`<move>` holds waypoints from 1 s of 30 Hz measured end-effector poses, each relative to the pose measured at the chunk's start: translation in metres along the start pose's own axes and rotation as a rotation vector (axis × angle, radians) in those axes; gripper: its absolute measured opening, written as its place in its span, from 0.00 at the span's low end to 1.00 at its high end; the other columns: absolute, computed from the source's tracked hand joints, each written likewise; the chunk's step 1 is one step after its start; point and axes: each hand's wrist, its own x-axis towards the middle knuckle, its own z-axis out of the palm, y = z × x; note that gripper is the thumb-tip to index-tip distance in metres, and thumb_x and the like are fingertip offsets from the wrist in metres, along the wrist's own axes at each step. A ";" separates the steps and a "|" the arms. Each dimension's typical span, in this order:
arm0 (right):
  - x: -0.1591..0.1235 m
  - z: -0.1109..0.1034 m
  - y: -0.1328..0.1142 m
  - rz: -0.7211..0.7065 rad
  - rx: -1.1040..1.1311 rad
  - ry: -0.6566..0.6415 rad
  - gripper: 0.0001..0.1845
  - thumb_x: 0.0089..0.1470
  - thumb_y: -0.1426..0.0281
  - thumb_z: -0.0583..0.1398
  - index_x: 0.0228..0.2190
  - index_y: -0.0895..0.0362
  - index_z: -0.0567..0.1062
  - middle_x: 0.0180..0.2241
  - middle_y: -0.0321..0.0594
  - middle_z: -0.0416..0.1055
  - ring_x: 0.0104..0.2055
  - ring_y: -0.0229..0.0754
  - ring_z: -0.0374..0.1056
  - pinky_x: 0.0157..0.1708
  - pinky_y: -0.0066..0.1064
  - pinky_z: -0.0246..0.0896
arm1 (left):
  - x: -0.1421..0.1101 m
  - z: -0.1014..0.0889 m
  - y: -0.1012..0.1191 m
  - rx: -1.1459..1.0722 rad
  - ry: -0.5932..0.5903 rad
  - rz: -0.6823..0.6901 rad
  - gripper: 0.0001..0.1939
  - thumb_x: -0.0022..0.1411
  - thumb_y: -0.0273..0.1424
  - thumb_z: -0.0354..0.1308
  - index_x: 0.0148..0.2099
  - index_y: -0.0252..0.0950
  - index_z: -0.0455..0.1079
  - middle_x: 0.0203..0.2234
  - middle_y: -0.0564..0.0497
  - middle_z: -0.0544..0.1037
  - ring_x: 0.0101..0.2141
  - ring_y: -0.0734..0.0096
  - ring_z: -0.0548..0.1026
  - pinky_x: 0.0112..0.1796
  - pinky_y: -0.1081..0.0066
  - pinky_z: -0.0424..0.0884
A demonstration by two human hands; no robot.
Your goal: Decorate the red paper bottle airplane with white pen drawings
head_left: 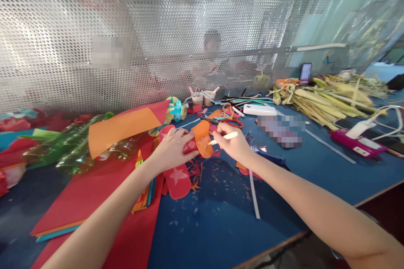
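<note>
My left hand is closed on a long red paper cut-out with a pale star on it, pressing it together with an orange oval paper piece. My right hand pinches a white pen-like stick, its tip pointing left at the orange piece. Both hands hover just above the blue table, a few centimetres apart. Small red and orange paper scraps lie under them.
Large red and orange paper sheets and green plastic bottles lie left. Scissors, a white case, small cups, dried leaves and a pink phone with charger lie behind and right. A perforated metal screen stands behind.
</note>
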 end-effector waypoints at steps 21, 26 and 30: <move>-0.001 0.000 -0.002 -0.008 -0.032 0.011 0.13 0.53 0.66 0.53 0.20 0.52 0.56 0.14 0.29 0.59 0.19 0.36 0.58 0.22 0.26 0.50 | 0.000 -0.002 0.002 -0.010 -0.025 -0.024 0.23 0.63 0.46 0.51 0.55 0.40 0.67 0.46 0.44 0.70 0.47 0.54 0.67 0.54 0.52 0.60; 0.000 0.000 -0.001 -0.006 -0.044 0.032 0.12 0.52 0.66 0.53 0.20 0.52 0.56 0.14 0.29 0.58 0.19 0.36 0.57 0.22 0.26 0.49 | 0.000 0.001 0.000 -0.009 -0.013 -0.021 0.24 0.63 0.46 0.50 0.56 0.39 0.67 0.46 0.43 0.69 0.47 0.53 0.67 0.54 0.51 0.60; 0.000 -0.001 0.000 -0.006 -0.051 0.032 0.13 0.52 0.66 0.53 0.20 0.52 0.56 0.14 0.29 0.58 0.19 0.36 0.57 0.22 0.26 0.49 | 0.000 0.001 -0.001 -0.010 0.000 -0.007 0.23 0.63 0.47 0.50 0.54 0.40 0.67 0.45 0.44 0.69 0.46 0.54 0.67 0.53 0.52 0.61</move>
